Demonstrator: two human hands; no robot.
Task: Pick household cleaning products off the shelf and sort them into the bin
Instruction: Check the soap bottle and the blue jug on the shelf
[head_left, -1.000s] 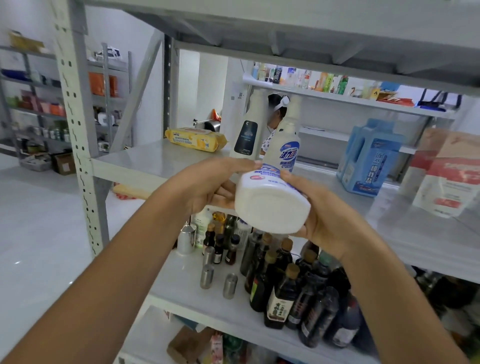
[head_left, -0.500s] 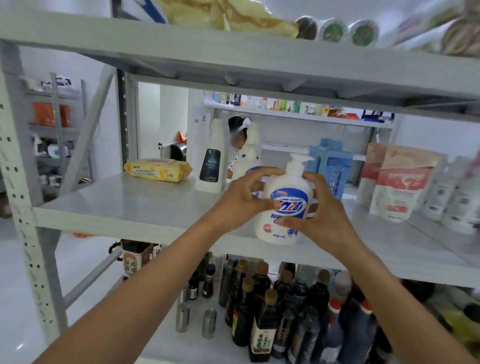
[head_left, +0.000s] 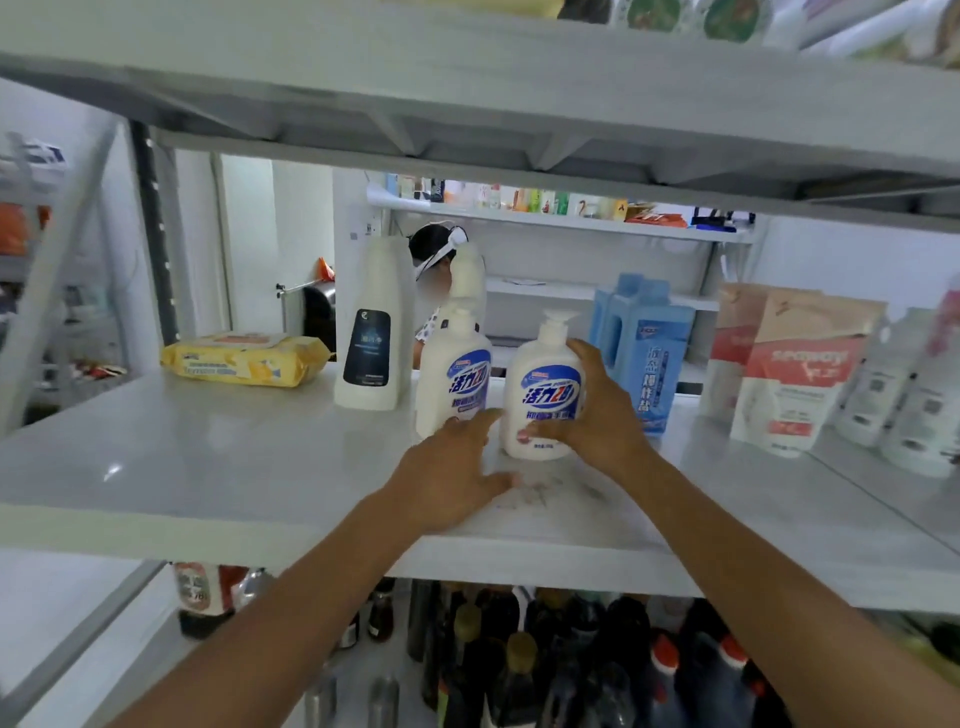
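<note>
A white pump bottle with a blue label (head_left: 545, 387) stands upright on the grey shelf (head_left: 218, 467). My right hand (head_left: 597, 410) wraps round its right side and lower front. My left hand (head_left: 452, 467) rests flat on the shelf just left of the bottle's base, fingers straight, holding nothing. A second, matching pump bottle (head_left: 454, 371) stands right behind my left hand. No bin is in view.
On the same shelf stand a tall white bottle with a dark label (head_left: 370, 338), a yellow wipes pack (head_left: 244, 358), blue detergent jugs (head_left: 647, 343) and red-white refill pouches (head_left: 795, 369). Dark bottles (head_left: 519, 665) crowd the shelf below. A person (head_left: 436, 270) stands behind the rack.
The pump bottle, held tilted in both hands a second ago, now stands on the shelf. My left hand has let go and dropped flat onto the shelf. The view has risen.
</note>
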